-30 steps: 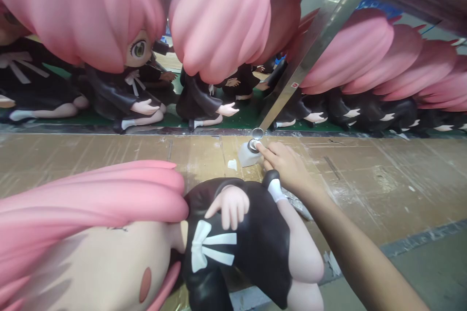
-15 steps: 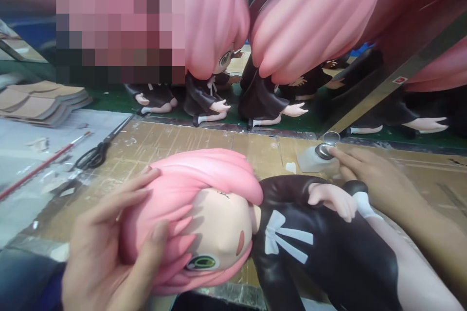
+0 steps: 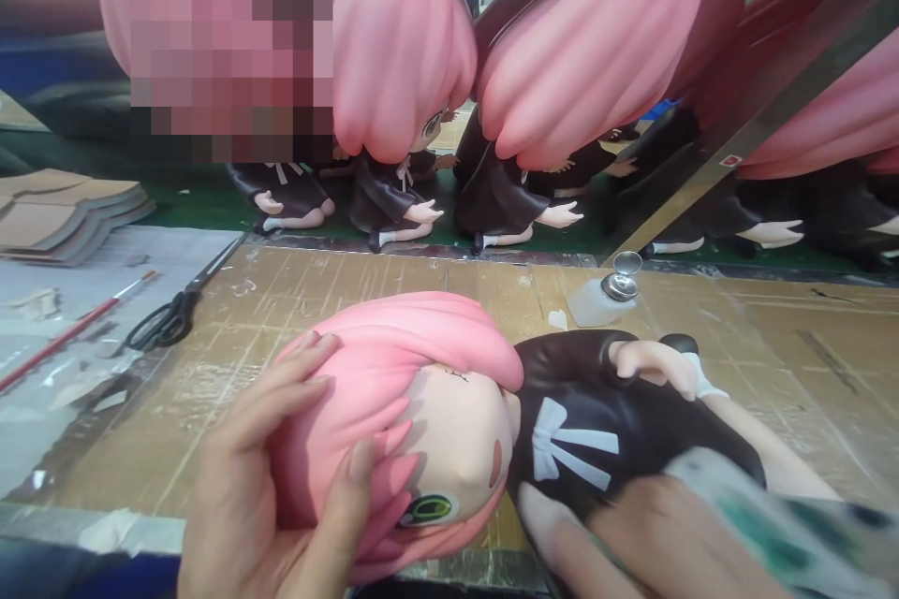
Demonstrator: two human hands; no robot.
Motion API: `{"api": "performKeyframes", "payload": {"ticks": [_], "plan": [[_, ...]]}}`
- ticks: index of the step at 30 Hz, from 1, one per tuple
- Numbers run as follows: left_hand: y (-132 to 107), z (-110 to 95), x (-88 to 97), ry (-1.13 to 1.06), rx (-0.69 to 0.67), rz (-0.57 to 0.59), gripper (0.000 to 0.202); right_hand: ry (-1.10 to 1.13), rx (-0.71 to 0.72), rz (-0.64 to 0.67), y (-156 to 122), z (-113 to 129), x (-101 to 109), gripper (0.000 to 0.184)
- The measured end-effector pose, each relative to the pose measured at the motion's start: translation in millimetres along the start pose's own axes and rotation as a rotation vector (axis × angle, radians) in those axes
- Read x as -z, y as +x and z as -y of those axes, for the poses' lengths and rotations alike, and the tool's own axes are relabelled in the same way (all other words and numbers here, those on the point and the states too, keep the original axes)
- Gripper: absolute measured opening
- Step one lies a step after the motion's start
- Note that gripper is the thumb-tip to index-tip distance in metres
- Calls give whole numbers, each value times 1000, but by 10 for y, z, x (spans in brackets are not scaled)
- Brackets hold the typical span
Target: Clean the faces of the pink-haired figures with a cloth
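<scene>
A large figurine (image 3: 449, 430) with pink hair, a dark dress and a white bow lies on its side across the work surface, head to the left. Fingers and thumb of my left hand (image 3: 273, 477) are wrapped round the pink hair at the top of its head. One green eye and a small red mouth face up; the other eye area shows a thin dark line. Low over the dress is my right hand (image 3: 618, 533), smeared by motion, with a white cloth (image 3: 758, 505) with green stains bunched in it. Its fingertips are close to the dress below the bow.
A squat white bottle (image 3: 596, 304) with its metal lid up stands behind the figurine. Black scissors (image 3: 169, 323) and a red-handled brush (image 3: 77, 332) lie left, near stacked book-shaped pieces (image 3: 70, 211). Several similar figurines (image 3: 407, 56) line the back, with a slanted metal bar (image 3: 758, 122) at right.
My right hand has left the bottle's top and come toward me over the dress, with the cloth now showing in it. My left hand still grips the head; the view has shifted slightly.
</scene>
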State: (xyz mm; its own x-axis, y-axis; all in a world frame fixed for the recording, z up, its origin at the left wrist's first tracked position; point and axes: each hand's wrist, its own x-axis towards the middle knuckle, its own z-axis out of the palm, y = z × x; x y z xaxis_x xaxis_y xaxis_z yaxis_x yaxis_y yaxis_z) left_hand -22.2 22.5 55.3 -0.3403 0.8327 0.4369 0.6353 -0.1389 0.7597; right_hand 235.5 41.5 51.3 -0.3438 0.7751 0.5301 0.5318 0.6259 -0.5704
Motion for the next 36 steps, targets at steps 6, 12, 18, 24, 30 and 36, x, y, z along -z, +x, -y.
{"api": "performKeyframes", "payload": {"ticks": [6,12,18,24,30,36], "plan": [[-14,77,4,-2,-62,-24,36,-256,322,68,310,249,-275,37],[-15,102,34,-4,-117,23,38,-209,309,84,455,233,-439,38],[-5,60,5,11,-78,-5,32,-293,294,83,432,230,-429,38],[-6,72,7,-17,-93,12,36,-307,242,106,396,226,-400,38],[-5,62,-35,-16,-81,-14,32,-386,273,32,404,247,-459,39],[7,58,-76,37,-141,-58,33,-477,248,-68,392,290,-502,37]]}}
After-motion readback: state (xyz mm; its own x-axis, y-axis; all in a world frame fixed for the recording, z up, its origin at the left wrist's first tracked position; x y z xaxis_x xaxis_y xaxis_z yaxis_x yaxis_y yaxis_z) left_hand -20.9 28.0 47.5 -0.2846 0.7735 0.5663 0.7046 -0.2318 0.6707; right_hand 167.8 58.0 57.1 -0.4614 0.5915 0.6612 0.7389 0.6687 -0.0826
